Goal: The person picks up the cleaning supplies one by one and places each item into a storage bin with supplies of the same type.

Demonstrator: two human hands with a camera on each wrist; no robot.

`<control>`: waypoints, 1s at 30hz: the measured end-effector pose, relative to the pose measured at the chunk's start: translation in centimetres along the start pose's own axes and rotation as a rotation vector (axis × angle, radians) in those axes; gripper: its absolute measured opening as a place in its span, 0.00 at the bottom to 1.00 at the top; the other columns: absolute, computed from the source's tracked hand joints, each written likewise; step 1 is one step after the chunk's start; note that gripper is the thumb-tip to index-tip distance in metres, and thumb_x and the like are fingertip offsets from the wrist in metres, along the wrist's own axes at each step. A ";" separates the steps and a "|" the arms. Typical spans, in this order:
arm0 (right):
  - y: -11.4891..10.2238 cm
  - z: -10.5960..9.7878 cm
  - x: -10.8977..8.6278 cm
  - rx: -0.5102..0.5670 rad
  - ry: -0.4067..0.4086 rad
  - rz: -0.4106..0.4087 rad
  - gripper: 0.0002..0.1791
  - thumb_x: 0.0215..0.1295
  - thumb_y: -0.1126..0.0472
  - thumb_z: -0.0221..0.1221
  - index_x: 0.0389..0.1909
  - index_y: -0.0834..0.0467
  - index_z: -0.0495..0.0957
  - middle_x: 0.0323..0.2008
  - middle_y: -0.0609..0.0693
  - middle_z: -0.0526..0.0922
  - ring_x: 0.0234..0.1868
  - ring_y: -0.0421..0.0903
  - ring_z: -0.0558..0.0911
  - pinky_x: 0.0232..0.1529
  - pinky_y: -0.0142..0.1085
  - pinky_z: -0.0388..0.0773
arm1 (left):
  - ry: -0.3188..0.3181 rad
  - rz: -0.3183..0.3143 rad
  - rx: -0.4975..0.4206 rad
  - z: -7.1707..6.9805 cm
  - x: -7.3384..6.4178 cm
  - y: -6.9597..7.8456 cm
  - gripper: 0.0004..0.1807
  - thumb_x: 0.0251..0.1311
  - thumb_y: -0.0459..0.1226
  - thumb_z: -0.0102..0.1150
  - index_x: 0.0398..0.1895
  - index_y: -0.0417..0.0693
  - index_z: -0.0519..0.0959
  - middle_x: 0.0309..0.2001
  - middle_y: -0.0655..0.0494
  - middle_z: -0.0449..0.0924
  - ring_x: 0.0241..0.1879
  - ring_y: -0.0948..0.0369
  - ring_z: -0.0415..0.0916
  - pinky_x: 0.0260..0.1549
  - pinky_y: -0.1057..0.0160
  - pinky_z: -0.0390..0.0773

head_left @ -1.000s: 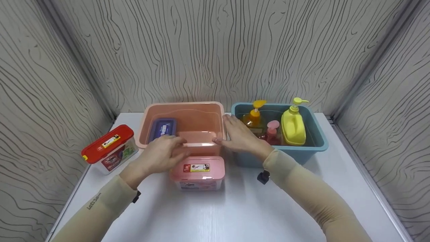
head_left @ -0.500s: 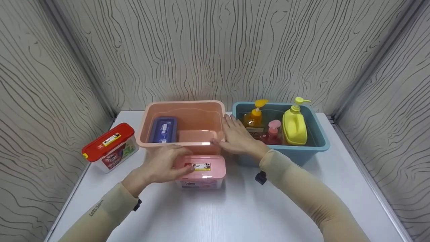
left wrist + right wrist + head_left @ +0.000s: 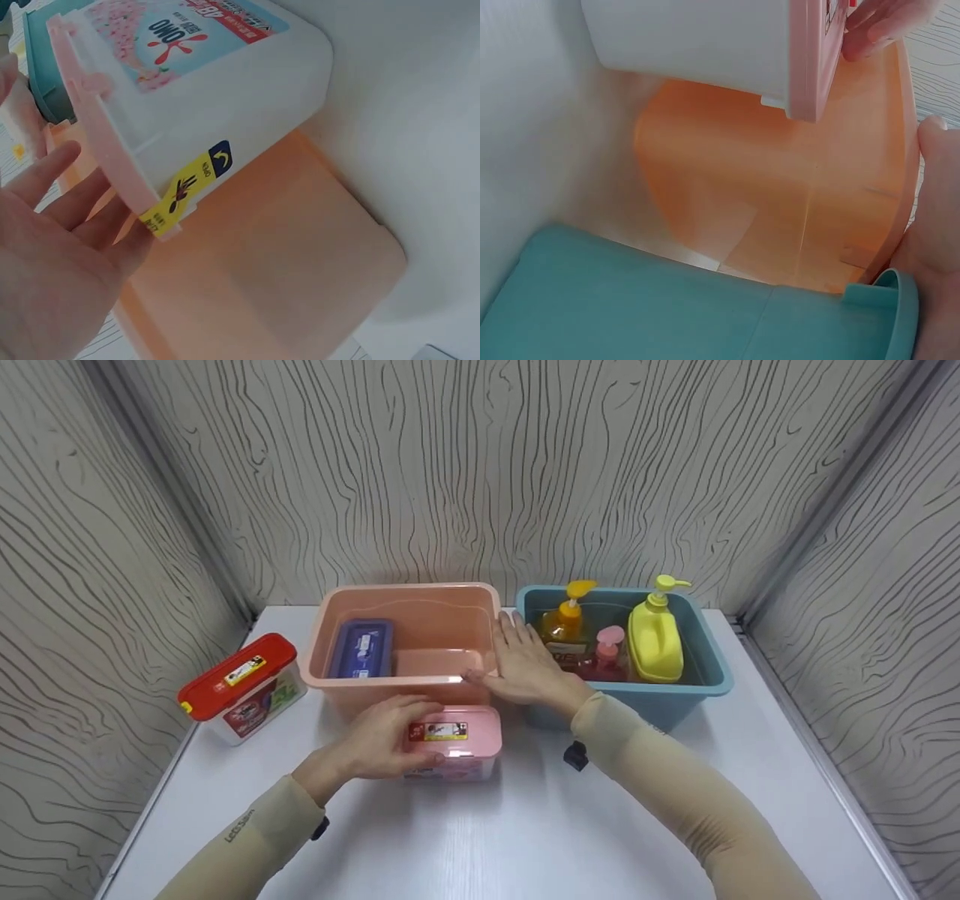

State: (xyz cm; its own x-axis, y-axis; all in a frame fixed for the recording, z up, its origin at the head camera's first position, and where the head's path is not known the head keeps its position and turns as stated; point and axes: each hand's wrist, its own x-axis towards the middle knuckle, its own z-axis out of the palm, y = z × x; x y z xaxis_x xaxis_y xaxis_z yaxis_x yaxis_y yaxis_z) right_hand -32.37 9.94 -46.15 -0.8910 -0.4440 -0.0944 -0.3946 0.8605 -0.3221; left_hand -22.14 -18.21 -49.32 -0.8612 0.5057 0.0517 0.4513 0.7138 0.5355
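Note:
My left hand (image 3: 384, 741) is at the left end of a box of OMO laundry pods (image 3: 471, 733) with a pink lid. Its fingers lie along the lid's far side, the thumb by the front edge; in the left wrist view the loosely bent fingers touch or nearly touch the lid's edge (image 3: 112, 150). My right hand (image 3: 525, 664) rests with straight fingers along the right rim of a peach bin (image 3: 442, 622), thumb at its front corner. Inside that bin's left end lies a purple-blue box (image 3: 364, 649). The pink-lidded box stands in front of the bin.
A teal bin (image 3: 697, 690) stands to the right, holding an orange-pump bottle (image 3: 570, 615), a pink-pump bottle (image 3: 610, 639) and a yellow pump jug (image 3: 656, 645). A red-lidded box (image 3: 240, 679) stands at the left. Patterned walls (image 3: 465, 472) enclose the white table (image 3: 480, 847).
My left hand has come down from above the peach bin's front rim to the left end of the pink-lidded box. The right hand has stayed at the bin's right rim.

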 end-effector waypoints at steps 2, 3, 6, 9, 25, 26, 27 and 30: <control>0.0 0.0 0.1 -0.004 0.001 0.002 0.67 0.75 0.18 0.48 0.93 0.61 0.36 0.94 0.60 0.33 0.96 0.62 0.33 0.95 0.59 0.34 | -0.001 -0.014 0.000 0.2 0.1 -0.1 0.44 0.65 0.62 0.75 0.80 0.55 0.78 0.79 0.55 0.80 0.80 0.48 0.75 0.83 0.35 0.70; -0.1 0.0 0.2 -0.008 0.001 0.003 0.68 0.74 0.17 0.47 0.93 0.61 0.36 0.94 0.60 0.33 0.96 0.62 0.33 0.95 0.59 0.34 | -0.002 -0.020 -0.001 0.3 0.1 -0.1 0.45 0.64 0.63 0.75 0.81 0.56 0.77 0.79 0.56 0.80 0.79 0.49 0.75 0.84 0.35 0.70; 0.0 -0.1 0.3 -0.016 -0.003 0.002 0.69 0.73 0.16 0.48 0.93 0.61 0.36 0.94 0.60 0.33 0.96 0.62 0.33 0.95 0.58 0.33 | -0.002 -0.024 -0.001 0.5 0.2 -0.4 0.45 0.64 0.63 0.75 0.81 0.57 0.77 0.79 0.58 0.80 0.79 0.50 0.76 0.83 0.35 0.71; 0.0 -0.1 0.6 -0.031 -0.003 -0.012 0.69 0.73 0.16 0.48 0.93 0.61 0.36 0.94 0.61 0.33 0.96 0.62 0.33 0.95 0.58 0.33 | 0.005 -0.010 0.000 0.7 0.2 -0.9 0.44 0.63 0.62 0.76 0.80 0.58 0.79 0.78 0.56 0.81 0.78 0.49 0.76 0.83 0.35 0.71; 0.5 0.2 0.9 -0.054 0.035 -0.040 0.73 0.70 0.13 0.49 0.93 0.63 0.37 0.94 0.63 0.36 0.96 0.62 0.36 0.95 0.58 0.35 | 0.048 0.015 -0.043 1.9 0.2 -1.8 0.37 0.60 0.55 0.83 0.74 0.63 0.85 0.81 0.53 0.78 0.83 0.44 0.70 0.83 0.30 0.67; 0.5 0.2 0.9 -0.053 0.033 -0.039 0.73 0.69 0.13 0.49 0.93 0.63 0.37 0.94 0.63 0.35 0.96 0.62 0.35 0.95 0.58 0.35 | 0.049 0.011 -0.047 1.9 0.2 -1.7 0.37 0.60 0.54 0.83 0.74 0.64 0.85 0.81 0.53 0.78 0.83 0.44 0.70 0.83 0.30 0.67; 0.5 0.2 0.9 -0.054 0.032 -0.035 0.73 0.69 0.13 0.49 0.93 0.63 0.37 0.94 0.62 0.35 0.96 0.62 0.35 0.95 0.58 0.35 | 0.049 0.007 -0.053 1.9 0.2 -1.7 0.36 0.61 0.53 0.83 0.74 0.64 0.85 0.81 0.54 0.78 0.83 0.44 0.70 0.83 0.30 0.67; 0.4 0.2 0.9 -0.050 0.022 -0.025 0.73 0.69 0.13 0.49 0.93 0.62 0.36 0.94 0.62 0.34 0.96 0.62 0.34 0.95 0.58 0.35 | 0.049 -0.007 -0.077 1.9 0.0 -1.7 0.34 0.61 0.51 0.84 0.72 0.66 0.86 0.82 0.55 0.77 0.83 0.45 0.69 0.84 0.29 0.66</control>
State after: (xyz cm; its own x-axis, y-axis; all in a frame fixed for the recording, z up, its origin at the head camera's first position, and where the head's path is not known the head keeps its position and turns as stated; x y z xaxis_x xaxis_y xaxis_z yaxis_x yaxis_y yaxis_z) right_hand -33.25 9.87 -46.58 -0.8854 -0.4601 -0.0658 -0.4269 0.8610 -0.2763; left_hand -22.46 -18.47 -51.86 -0.8753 0.4756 0.0878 0.4278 0.6766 0.5993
